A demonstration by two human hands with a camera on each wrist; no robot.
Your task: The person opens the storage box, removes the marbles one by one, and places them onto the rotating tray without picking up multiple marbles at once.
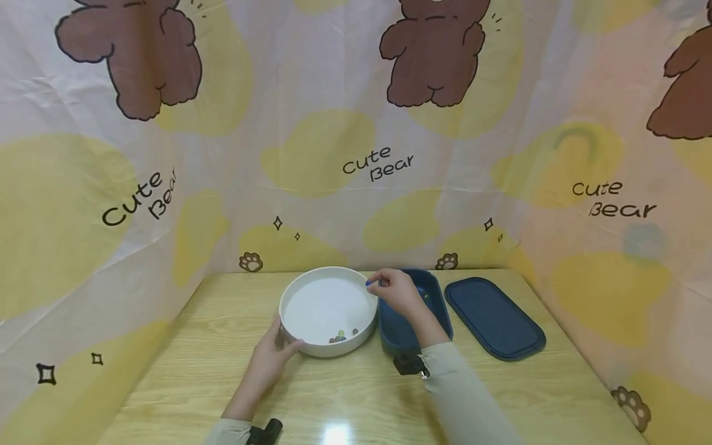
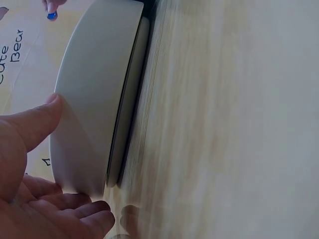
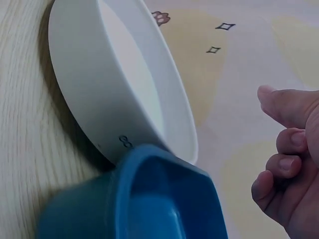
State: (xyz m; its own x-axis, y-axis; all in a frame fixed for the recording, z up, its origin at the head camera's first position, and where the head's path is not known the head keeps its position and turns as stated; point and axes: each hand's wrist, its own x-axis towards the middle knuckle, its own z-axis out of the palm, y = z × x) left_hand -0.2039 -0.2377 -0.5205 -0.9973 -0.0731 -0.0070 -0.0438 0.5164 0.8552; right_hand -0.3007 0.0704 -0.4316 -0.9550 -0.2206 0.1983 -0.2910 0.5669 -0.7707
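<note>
A round white dish (image 1: 322, 306) sits on the table, with several small marbles (image 1: 336, 339) near its front wall. My left hand (image 1: 271, 354) holds the dish at its front left side; in the left wrist view the thumb is at the rim and the other fingers bend against the outer wall. Over the dish's right rim, my right hand (image 1: 396, 292) pinches a blue marble (image 2: 52, 16) between thumb and forefinger. Below that hand stands a deep blue box (image 3: 164, 199), partly hidden by the forearm, with a few small marbles (image 1: 426, 296) inside.
A dark blue lid (image 1: 495, 318) lies flat to the right of the box. The wooden table (image 1: 222, 321) backs onto a hanging cloth (image 1: 311, 204) printed with bears, which also rises along both sides. Dish and box stand close side by side.
</note>
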